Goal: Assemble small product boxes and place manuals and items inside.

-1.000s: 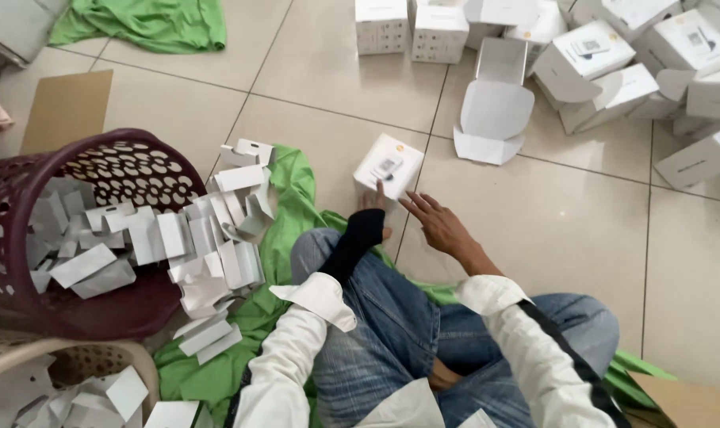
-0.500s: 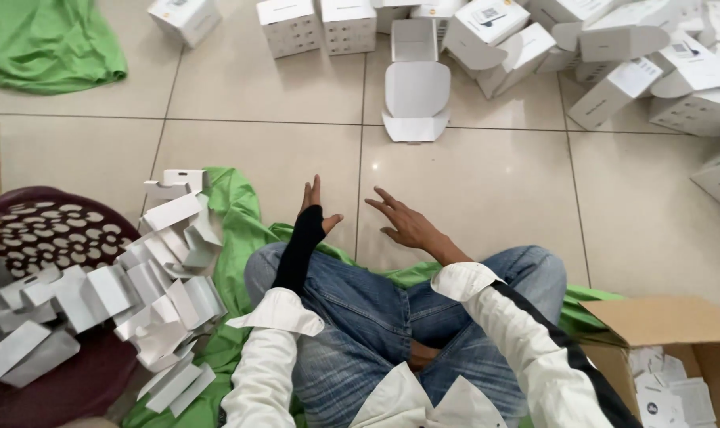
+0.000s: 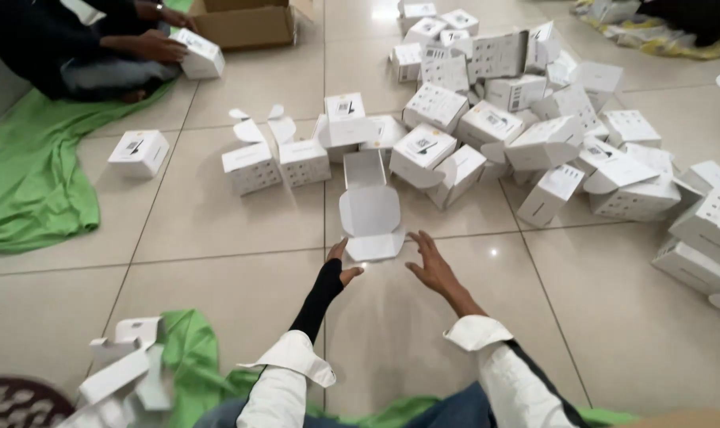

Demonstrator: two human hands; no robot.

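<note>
- Left hand (image 3: pixel 338 268), fingers spread and holding nothing, touches the near flap of an open white box (image 3: pixel 369 212) lying flat on the floor (image 3: pixel 217 230) at 12 o'clock.
- Right hand (image 3: pixel 433 265), fingers splayed and empty, hovers just beside the box, at its 4 o'clock.
- A pile of white boxes (image 3: pixel 534 135) lies at 1 o'clock.
</note>
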